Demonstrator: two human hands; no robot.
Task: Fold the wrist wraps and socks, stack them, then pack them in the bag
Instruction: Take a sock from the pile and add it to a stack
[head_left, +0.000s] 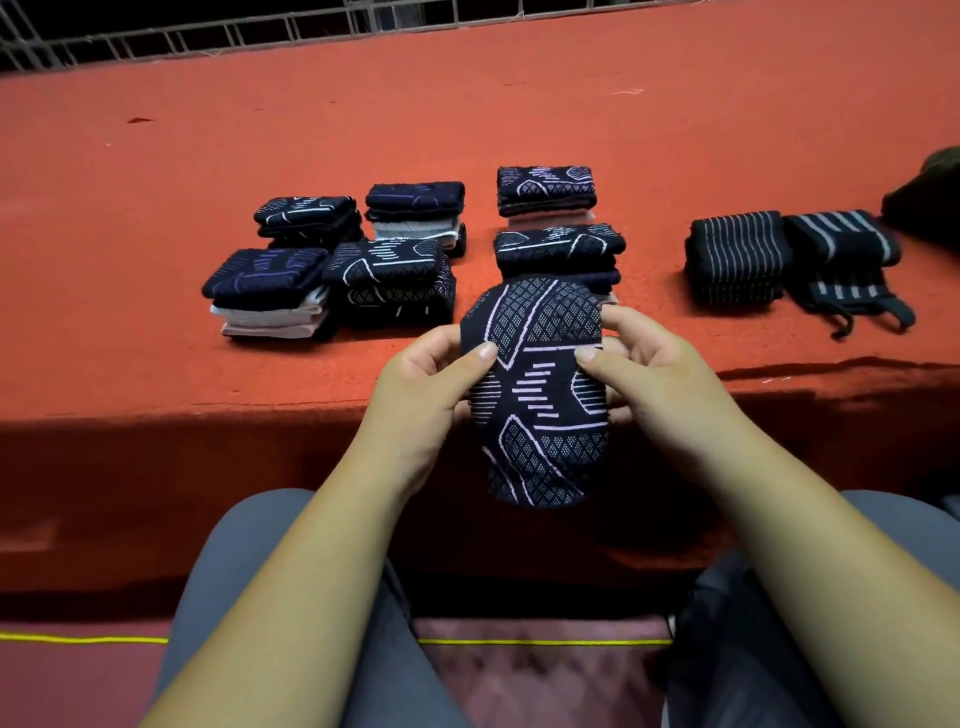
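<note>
A dark navy sock (540, 395) with a pale line pattern hangs upright in front of the table edge. My left hand (431, 384) pinches its left side with the thumb on the front. My right hand (649, 374) pinches its right side the same way. On the red table (156, 208) stand several stacks of folded socks: two at the back left (309, 218) (415, 210), two in front of them (267, 291) (389, 280), and two in the middle (545, 189) (558, 254). Folded striped wrist wraps (735, 257) (841, 265) lie to the right.
A dark green object (930, 192), maybe the bag, sits at the table's far right edge, cut off by the frame. A metal railing (208, 36) runs behind the table. My knees in grey trousers (249, 571) are below the table edge.
</note>
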